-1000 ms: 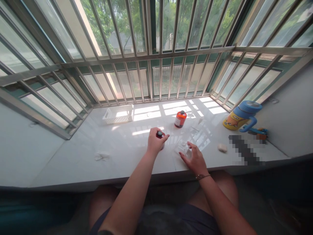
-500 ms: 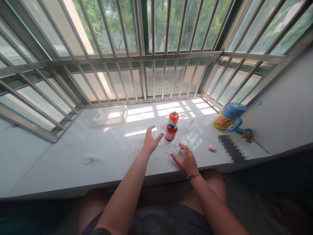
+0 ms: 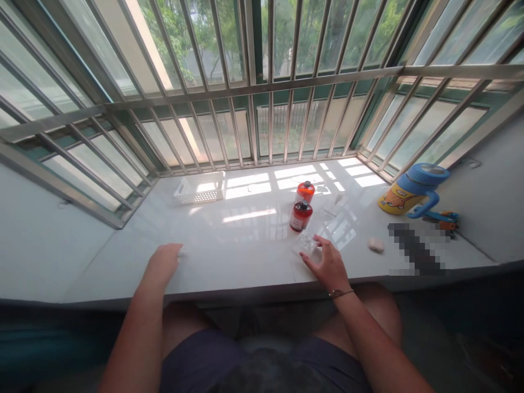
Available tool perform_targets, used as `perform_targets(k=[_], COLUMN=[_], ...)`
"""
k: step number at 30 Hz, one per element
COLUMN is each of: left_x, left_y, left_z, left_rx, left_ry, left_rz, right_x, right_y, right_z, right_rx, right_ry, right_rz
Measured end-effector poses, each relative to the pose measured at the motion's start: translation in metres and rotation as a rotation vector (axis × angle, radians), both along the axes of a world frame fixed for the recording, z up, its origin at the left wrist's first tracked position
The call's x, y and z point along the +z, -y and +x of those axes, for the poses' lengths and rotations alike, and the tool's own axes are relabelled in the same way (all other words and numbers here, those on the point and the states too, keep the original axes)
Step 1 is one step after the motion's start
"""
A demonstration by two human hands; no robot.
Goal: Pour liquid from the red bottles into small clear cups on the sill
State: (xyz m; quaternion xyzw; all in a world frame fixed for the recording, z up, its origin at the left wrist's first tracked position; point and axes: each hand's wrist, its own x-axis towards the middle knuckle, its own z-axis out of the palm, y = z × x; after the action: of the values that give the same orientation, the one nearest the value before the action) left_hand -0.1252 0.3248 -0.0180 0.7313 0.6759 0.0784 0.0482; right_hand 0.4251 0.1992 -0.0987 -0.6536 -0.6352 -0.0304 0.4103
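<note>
My right hand (image 3: 327,259) has its thumb and fingers around a small clear container (image 3: 305,241) on the white ledge; its exact kind is hard to make out. Just behind it stands a dark red bottle (image 3: 301,217) with a black cap and a pale label. An orange-red bottle (image 3: 305,190), also black-capped, stands close behind that. My left hand (image 3: 162,265) is down on the ledge at the left, its fingers drawn together where thin white strips lay. The hand hides most of that spot; only a pale bit shows by the fingertips.
A white perforated basket (image 3: 200,188) sits at the back left under the window bars. To the right are a beige lump (image 3: 375,245), a blue-and-yellow handled flask (image 3: 413,190), a blue-orange item (image 3: 446,220) and a blurred-out dark object (image 3: 417,248). The ledge's front edge (image 3: 254,288) runs above my knees.
My left hand has moved from beside the bottles left and down to the white strips, its fingers closing together. My right hand stays at the clear container. The view has shifted slightly.
</note>
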Motion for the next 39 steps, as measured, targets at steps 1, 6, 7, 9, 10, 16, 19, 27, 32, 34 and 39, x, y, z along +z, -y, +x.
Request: perform_targets(k=[1, 6, 7, 9, 10, 16, 19, 27, 32, 34, 39], left_x=[0.000, -0.002, -0.001, 0.004, 0.008, 0.043, 0.045, 0.011, 0.009, 0.012, 0.023], left_y=[0.000, -0.002, -0.001, 0.000, 0.002, 0.029, 0.046, 0.057, 0.056, 0.056, 0.055], left_z=[-0.003, -0.006, -0.005, 0.000, 0.005, 0.096, 0.176, 0.325, 0.347, 0.349, 0.346], left_rx=[-0.004, -0.045, -0.045, -0.026, -0.004, 0.205, -0.054, -0.365, -0.438, -0.480, -0.532], left_ry=[-0.010, -0.080, -0.096, -0.095, -0.066, 0.630, 1.065, 1.453, 1.418, 1.351, 1.155], left_rz=[-0.008, 0.011, 0.022, 0.045, 0.065, 0.182, 0.105, -0.173, -0.197, -0.169, -0.053], right_x=[0.000, 0.002, 0.002, 0.002, 0.002, 0.003, 0.003, 0.011, 0.012, 0.012, 0.012], right_y=[0.000, 0.000, 0.000, 0.000, 0.000, 0.003, 0.006, 0.006, 0.006, 0.006, 0.006], right_z=[0.000, -0.001, -0.001, -0.001, -0.001, 0.001, 0.003, 0.002, 0.001, 0.002, 0.002], right_rx=[0.001, 0.010, 0.010, 0.010, 0.010, 0.141, 0.252, 0.282, 0.290, 0.290, 0.291], right_ry=[-0.002, -0.017, -0.017, -0.015, -0.013, 0.005, 0.007, -0.033, -0.038, -0.037, -0.037], right_rz=[-0.001, -0.012, -0.012, -0.012, -0.013, -0.055, -0.091, -0.097, -0.104, -0.100, -0.090])
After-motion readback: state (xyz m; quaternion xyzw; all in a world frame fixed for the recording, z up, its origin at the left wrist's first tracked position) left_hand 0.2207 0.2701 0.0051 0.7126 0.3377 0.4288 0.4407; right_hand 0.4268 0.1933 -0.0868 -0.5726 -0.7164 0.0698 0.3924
